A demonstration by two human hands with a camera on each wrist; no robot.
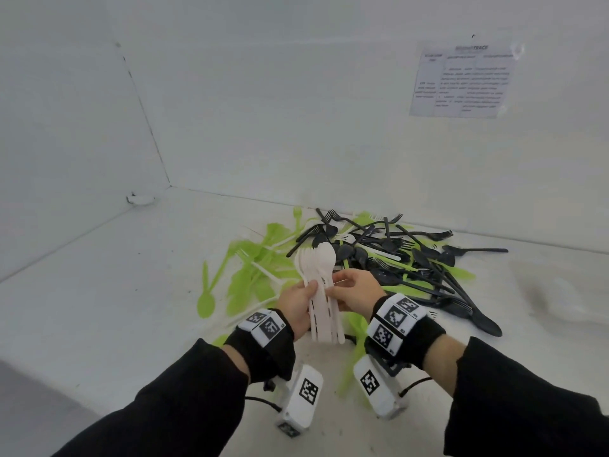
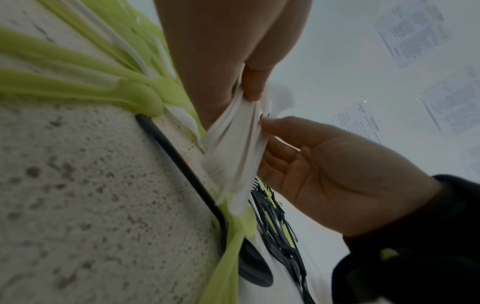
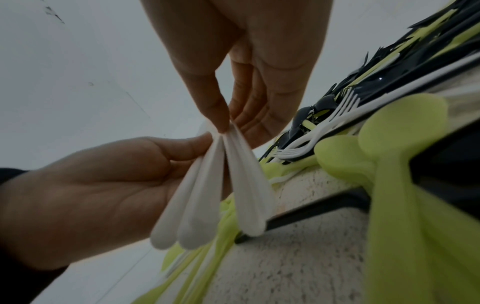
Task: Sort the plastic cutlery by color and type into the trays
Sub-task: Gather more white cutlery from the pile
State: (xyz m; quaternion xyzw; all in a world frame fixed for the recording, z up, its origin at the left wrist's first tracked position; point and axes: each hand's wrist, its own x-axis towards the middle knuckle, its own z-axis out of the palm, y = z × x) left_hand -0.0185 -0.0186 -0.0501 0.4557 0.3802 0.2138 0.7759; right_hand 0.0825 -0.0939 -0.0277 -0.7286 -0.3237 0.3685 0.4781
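Observation:
Both hands hold a fanned bundle of white plastic cutlery [image 1: 321, 285] upright above the table, with fork tines and a spoon bowl at its top. My left hand [image 1: 309, 291] grips the handles from the left, thumb on the bundle [image 2: 233, 148]. My right hand [image 1: 337, 286] pinches part of the handles [image 3: 246, 174] between thumb and fingers; they splay apart from the ones in the left hand [image 3: 103, 185]. Behind the hands lie a heap of green cutlery [image 1: 250, 272] on the left and a tangle of black forks and spoons [image 1: 418, 262] on the right. No tray can be seen.
The white table [image 1: 115, 291] meets white walls at the back and left. A printed sheet [image 1: 461, 80] hangs on the back wall. A few white pieces [image 1: 263, 268] lie among the green ones. Something pale and see-through [image 1: 560, 291] lies at the far right.

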